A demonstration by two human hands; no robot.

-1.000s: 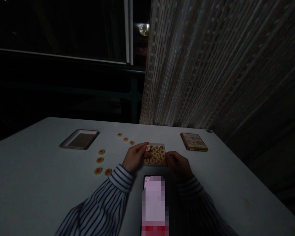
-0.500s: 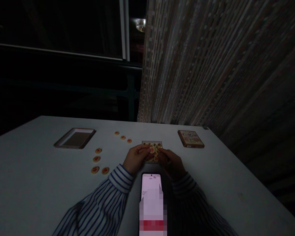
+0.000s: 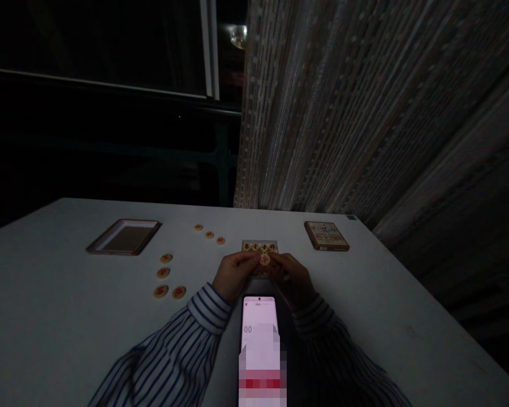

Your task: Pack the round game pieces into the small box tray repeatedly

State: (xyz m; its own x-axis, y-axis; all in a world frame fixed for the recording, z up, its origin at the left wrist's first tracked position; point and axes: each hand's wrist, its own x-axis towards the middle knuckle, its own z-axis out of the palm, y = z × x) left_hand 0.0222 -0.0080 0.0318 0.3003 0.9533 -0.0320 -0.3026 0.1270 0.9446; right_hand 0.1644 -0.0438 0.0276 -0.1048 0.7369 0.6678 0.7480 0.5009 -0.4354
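Between my fingertips is a round xiangqi piece (image 3: 265, 259) with a red character facing up. My left hand (image 3: 234, 276) pinches it from the left side. My right hand (image 3: 293, 278) has its fingers closed on the piece's right side. Both hands are over a small box (image 3: 242, 244) of xiangqi pieces. A row with black characters shows along the box's far side; the hands cover most of the rest. Just in front of the hands lies a lit phone (image 3: 259, 316) with large digits on its screen, partly blurred out.
Several red-character pieces (image 3: 163, 272) lie loose on the white table (image 3: 89, 328) to the left. An open, shallow lid or tray (image 3: 127, 237) is at the far left. A flat printed box (image 3: 326, 235) lies at the far right. Beyond the table hangs a string curtain (image 3: 305, 113).
My right fingers have come onto the red-character piece, which my left hand was holding. It has turned slightly. The whole view has shifted a little; the loose pieces stay put.
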